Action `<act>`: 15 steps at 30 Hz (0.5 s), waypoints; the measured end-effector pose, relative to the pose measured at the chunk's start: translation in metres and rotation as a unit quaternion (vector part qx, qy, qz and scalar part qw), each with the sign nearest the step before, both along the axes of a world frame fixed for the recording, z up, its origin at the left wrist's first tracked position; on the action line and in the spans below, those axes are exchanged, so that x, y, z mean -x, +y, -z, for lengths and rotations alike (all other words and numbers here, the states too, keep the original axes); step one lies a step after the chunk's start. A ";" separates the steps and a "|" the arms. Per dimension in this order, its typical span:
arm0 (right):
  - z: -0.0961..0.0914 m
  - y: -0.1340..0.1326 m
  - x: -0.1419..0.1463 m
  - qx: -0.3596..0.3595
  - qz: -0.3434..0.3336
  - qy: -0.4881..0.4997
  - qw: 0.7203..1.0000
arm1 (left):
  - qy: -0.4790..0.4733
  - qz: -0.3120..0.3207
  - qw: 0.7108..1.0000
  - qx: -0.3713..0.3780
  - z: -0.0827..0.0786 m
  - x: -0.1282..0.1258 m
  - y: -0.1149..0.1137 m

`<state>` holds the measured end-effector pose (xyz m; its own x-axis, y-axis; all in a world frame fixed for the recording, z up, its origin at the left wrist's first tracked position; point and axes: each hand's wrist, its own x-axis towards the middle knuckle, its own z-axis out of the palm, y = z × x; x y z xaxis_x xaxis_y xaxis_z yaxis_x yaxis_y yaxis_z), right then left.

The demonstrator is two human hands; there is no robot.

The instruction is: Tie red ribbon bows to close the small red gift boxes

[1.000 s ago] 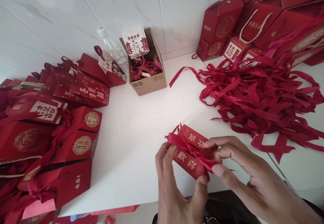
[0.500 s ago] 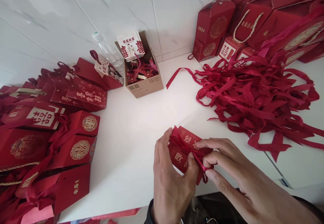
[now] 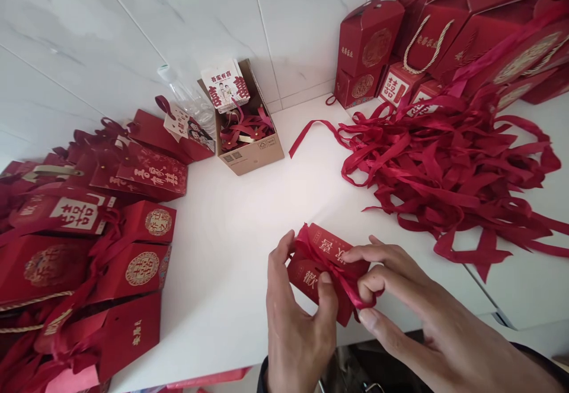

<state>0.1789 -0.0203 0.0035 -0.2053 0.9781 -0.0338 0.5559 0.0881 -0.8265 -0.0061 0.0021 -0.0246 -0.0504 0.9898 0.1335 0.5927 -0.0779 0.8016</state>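
Near the front edge of the white table is a small red gift box [image 3: 304,274] with gold Chinese characters. A red satin ribbon [image 3: 329,264] runs across its top and is tied in a bow. My left hand [image 3: 299,329] grips the box from the left, thumb on its near face and fingers around the far side. From the right, my right hand [image 3: 413,307] pinches a loop of the ribbon between thumb and index finger, while another fingertip rests on the box top. The knot is partly hidden by my fingers.
A heap of red ribbons [image 3: 448,173] lies to the right. Red gift boxes [image 3: 368,43] stand stacked behind it, and more red boxes [image 3: 133,310] crowd the left side. A cardboard box [image 3: 255,155] with cards and ribbon pieces sits by the wall beside a clear plastic bottle [image 3: 189,99].
My left thumb has shifted left, off the knot, and more of the bow shows. The right hand's pinched loop is drawn slightly to the right. The view has shifted a little.
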 end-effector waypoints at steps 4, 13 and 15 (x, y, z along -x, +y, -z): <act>0.001 -0.001 0.006 0.014 0.027 0.024 0.999 | -0.035 -0.008 0.999 0.009 -0.005 -0.001 -0.001; 0.004 -0.002 -0.004 -0.043 0.015 -0.011 0.999 | -0.100 -0.073 0.992 -0.023 0.000 0.000 0.002; 0.009 -0.004 -0.007 -0.064 0.075 0.001 0.995 | -0.109 -0.069 0.991 -0.034 0.002 0.002 -0.007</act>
<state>0.1861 -0.0242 -0.0054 -0.0561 0.9941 0.0927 0.5685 0.1081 -0.8155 -0.0086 -0.0054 -0.0269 -0.2193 0.9608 0.1696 0.4138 -0.0658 0.9080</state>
